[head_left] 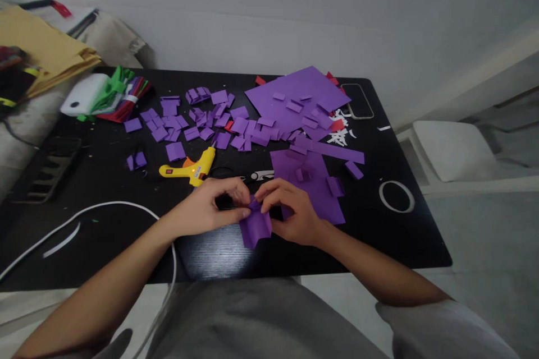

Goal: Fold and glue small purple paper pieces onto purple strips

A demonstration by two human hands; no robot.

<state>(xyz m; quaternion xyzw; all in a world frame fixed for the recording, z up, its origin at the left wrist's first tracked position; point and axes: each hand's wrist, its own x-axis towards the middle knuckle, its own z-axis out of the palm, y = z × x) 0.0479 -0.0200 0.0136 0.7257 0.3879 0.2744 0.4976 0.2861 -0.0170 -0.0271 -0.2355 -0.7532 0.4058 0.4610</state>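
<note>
Between my two hands, over the front of the black table, is a creased piece of purple paper [256,229]. My left hand [214,205] pinches its upper left edge between thumb and fingers. On the other side, my right hand [292,207] grips the upper right edge, fingertips close to those of the left. The paper hangs down below the fingers with folds in it. Just beyond my left hand lies a yellow glue gun [189,170]. Scissors [256,175] rest behind my fingertips, partly hidden. A larger purple sheet [311,179] lies beside and behind my right hand.
Many small folded purple pieces [206,118] spread across the table [357,247]. At the back right are a big purple sheet [290,87], white paper scraps [339,134] and a phone [357,102]. A tape ring [396,197] lies right; a white cable [113,203] crosses left.
</note>
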